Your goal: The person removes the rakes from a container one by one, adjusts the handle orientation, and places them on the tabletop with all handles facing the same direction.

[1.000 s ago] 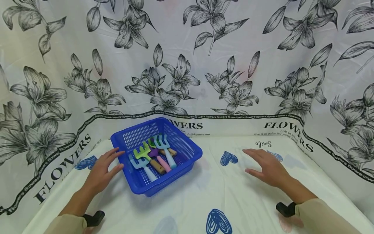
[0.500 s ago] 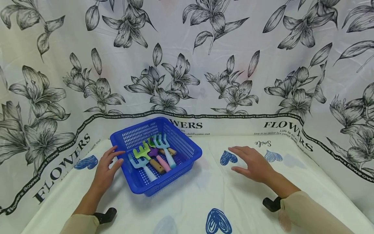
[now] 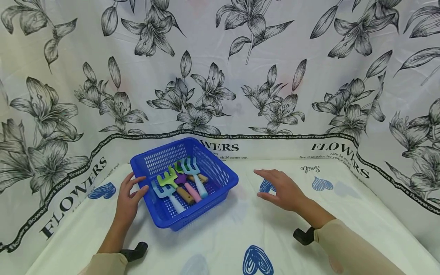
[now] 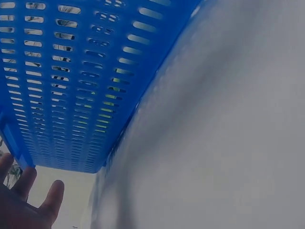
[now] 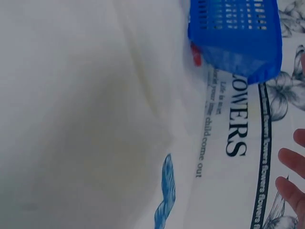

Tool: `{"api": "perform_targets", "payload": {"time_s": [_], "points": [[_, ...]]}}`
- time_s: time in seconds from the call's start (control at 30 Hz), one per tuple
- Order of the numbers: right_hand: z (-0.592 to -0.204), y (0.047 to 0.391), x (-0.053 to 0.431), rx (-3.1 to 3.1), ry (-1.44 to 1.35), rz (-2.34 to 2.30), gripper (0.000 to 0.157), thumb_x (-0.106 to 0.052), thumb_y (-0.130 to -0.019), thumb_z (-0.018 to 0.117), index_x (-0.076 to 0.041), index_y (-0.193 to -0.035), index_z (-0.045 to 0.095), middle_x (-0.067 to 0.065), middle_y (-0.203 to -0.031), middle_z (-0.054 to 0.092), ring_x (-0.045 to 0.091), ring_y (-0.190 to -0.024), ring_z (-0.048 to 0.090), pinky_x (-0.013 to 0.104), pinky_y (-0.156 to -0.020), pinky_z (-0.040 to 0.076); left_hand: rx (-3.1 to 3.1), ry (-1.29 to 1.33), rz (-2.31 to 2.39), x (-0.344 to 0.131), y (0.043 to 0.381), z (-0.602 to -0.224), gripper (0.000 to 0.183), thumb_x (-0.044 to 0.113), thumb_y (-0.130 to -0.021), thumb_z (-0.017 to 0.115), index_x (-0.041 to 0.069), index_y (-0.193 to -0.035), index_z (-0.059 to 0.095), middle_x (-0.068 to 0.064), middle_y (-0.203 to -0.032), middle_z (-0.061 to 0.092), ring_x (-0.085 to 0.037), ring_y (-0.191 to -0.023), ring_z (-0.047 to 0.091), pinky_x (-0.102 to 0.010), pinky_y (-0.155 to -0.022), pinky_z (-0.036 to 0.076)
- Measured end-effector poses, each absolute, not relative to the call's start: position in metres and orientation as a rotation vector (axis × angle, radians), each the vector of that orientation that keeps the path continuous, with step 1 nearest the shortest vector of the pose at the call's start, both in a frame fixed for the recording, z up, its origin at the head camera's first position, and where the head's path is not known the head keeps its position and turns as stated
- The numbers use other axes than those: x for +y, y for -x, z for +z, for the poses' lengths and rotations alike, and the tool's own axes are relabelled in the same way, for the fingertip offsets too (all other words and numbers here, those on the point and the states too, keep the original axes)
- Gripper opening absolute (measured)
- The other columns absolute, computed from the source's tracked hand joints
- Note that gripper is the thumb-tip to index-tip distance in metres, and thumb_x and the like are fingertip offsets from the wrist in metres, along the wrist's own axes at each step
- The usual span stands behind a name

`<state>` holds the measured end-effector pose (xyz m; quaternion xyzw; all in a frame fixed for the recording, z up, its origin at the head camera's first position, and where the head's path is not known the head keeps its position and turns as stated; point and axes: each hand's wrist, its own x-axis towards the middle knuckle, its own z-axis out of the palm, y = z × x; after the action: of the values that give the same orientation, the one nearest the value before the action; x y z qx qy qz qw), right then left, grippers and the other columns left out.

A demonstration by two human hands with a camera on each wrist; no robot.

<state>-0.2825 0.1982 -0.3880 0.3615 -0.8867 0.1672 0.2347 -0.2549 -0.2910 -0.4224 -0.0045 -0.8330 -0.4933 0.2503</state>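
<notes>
A blue plastic basket (image 3: 153,214) with slotted walls stands left of centre on the white cloth. Inside lie several small hand forks: a light blue fork (image 3: 177,204), a green fork with a brown handle (image 3: 168,180), a purple one with a pink handle (image 3: 192,192) and another light blue fork (image 3: 199,186). A green tool is partly hidden behind them. My left hand (image 3: 128,200) is at the basket's left rim, fingers loosely bent; whether it touches is unclear. Right of the basket, my right hand (image 3: 283,191) hovers over the cloth, fingers apart, holding nothing.
White cloth with blue hearts (image 3: 258,260) covers the table. A flower-printed curtain (image 3: 240,107) rises close behind the basket and along both sides. Each wrist carries a black camera mount (image 3: 304,236).
My right hand has moved left, toward the basket. The left hand has shifted slightly right, closer against the basket's left rim. The basket and forks have stayed put.
</notes>
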Motion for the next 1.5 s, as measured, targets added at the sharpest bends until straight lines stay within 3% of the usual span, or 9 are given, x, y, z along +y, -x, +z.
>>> {"api": "perform_targets", "payload": {"time_s": [0.17, 0.4, 0.77, 1.27, 1.5], "points": [[-0.382, 0.282, 0.180, -2.459, -1.004, 0.512, 0.070, -0.044, -0.086, 0.072, -0.021, -0.146, 0.044, 0.001, -0.138, 0.054, 0.024, -0.121, 0.053, 0.050, -0.096, 0.047, -2.246, -0.038, -1.402, -0.290, 0.255, -0.424, 0.050, 0.034, -0.096, 0.059, 0.010, -0.139, 0.051, 0.000, -0.161, 0.014, -0.035, -0.145, 0.018, -0.063, -0.106, 0.029], [-0.375, 0.282, 0.157, -2.457, -1.034, 0.583, 0.070, -0.044, -0.088, 0.070, -0.024, -0.148, 0.041, 0.002, -0.136, 0.056, 0.024, -0.120, 0.053, 0.049, -0.094, 0.049, -2.197, -0.053, -1.496, -0.288, 0.259, -0.429, 0.051, 0.033, -0.097, 0.057, 0.008, -0.140, 0.048, -0.004, -0.162, 0.015, -0.036, -0.145, 0.014, -0.067, -0.110, 0.009], [-0.366, 0.286, 0.124, -2.485, -1.074, 0.688, 0.071, -0.041, -0.088, 0.071, -0.022, -0.149, 0.040, 0.000, -0.140, 0.053, 0.022, -0.125, 0.050, 0.050, -0.098, 0.046, -2.147, -0.108, -1.668, -0.284, 0.262, -0.430, 0.052, 0.034, -0.098, 0.055, 0.014, -0.144, 0.042, -0.005, -0.158, 0.026, -0.032, -0.145, 0.021, -0.060, -0.112, 0.020], [-0.358, 0.290, 0.075, -2.609, -1.026, 0.876, 0.073, -0.048, -0.091, 0.064, -0.031, -0.153, 0.031, 0.006, -0.133, 0.058, 0.020, -0.122, 0.052, 0.048, -0.099, 0.046, -2.160, -0.149, -1.780, -0.286, 0.262, -0.425, 0.053, 0.037, -0.098, 0.056, 0.020, -0.146, 0.041, 0.000, -0.161, 0.020, -0.032, -0.145, 0.021, -0.058, -0.112, 0.021], [-0.358, 0.295, 0.054, -2.734, -0.984, 1.033, 0.076, -0.049, -0.091, 0.064, -0.031, -0.154, 0.026, 0.000, -0.144, 0.047, 0.019, -0.120, 0.053, 0.042, -0.094, 0.050, -2.162, -0.151, -1.786, -0.289, 0.258, -0.429, 0.055, 0.037, -0.098, 0.056, 0.020, -0.147, 0.038, -0.001, -0.161, 0.018, -0.033, -0.145, 0.020, -0.059, -0.112, 0.020]]}}
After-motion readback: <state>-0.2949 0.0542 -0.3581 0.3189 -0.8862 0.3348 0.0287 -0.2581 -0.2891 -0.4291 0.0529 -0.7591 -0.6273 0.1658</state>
